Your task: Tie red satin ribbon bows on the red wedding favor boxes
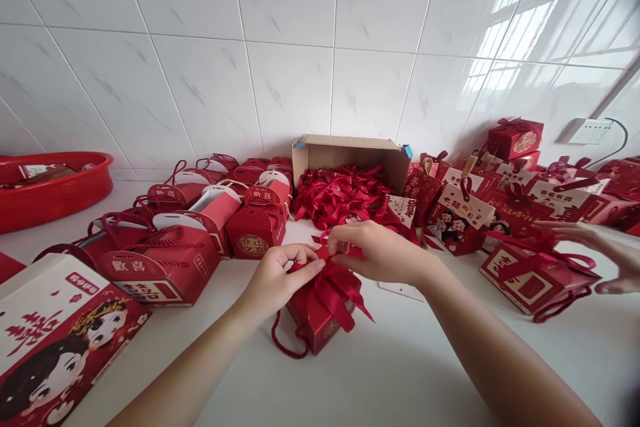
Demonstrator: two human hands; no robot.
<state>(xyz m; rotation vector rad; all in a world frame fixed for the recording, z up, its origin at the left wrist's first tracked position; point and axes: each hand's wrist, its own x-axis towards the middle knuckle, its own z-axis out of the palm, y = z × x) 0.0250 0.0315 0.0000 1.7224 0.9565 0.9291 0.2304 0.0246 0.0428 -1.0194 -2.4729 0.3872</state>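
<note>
Nearest me, at the near left corner, lies a big printed box [55, 340] with cartoon faces on its lid. Far left I see a red basin [55, 190] with something flat inside that I cannot make out. Far centre, a cardboard carton [350, 153] on its side spills red ribbons [340, 197]. Between my hands at near centre sits the small red gift box [320, 313], cord handle hanging, a satin bow [335, 287] on top. My left hand [275, 280] pinches the ribbon with fingers curled; my right hand [380, 253] grips it too. At right, another person's hand [600, 247] rests open by a ribboned box [535, 273].
</note>
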